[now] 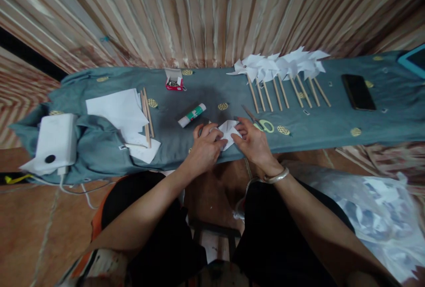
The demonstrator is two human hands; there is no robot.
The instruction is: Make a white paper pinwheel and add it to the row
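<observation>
- A small piece of white paper (229, 131) is showing folds and angular edges, its outer edges partly hidden by fingers.
- It is lying tilted between the two hands, near the front edge of the cloth (325, 129).
- The left hand (205, 149) is gripping its left side; the right hand (255, 141) is pinching its right side.
- A green-and-white glue stick (191, 115) is lying slantwise beyond the left hand.
- Yellow-green-handled scissors (266, 126) are resting just beyond the right hand.

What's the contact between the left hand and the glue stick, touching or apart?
Apart. The head view shows a narrow strip of cloth between the left hand and the glue stick, which lies beyond it.
</observation>
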